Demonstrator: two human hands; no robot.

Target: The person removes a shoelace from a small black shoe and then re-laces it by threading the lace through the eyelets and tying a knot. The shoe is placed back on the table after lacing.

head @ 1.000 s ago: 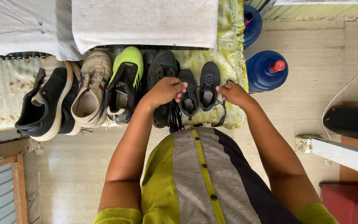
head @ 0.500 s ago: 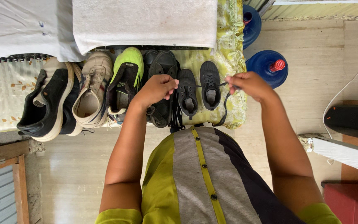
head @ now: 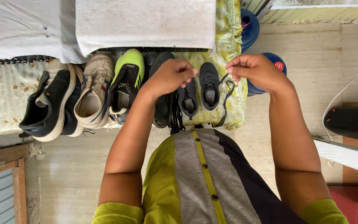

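Lacing a small black shoe (head: pixel 209 85) (right-hand one of a dark pair): the right hand (head: pixel 255 71), beside and above that shoe, pinches the black lace (head: pixel 228 93) between closed fingertips; the left hand (head: pixel 171 76), on the shoe's other side, is curled shut, its contents unclear. Even, steady tension on both ends likely serves best. Eyelets are too small to resolve; the neighbouring shoe (head: pixel 187 99) lies partly under the left hand.

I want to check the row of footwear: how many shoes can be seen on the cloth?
7 at least: black-and-white sneaker, beige shoe, green sneaker, two dark sandals partly hidden behind the left hand, then two small black shoes. More may be hidden.
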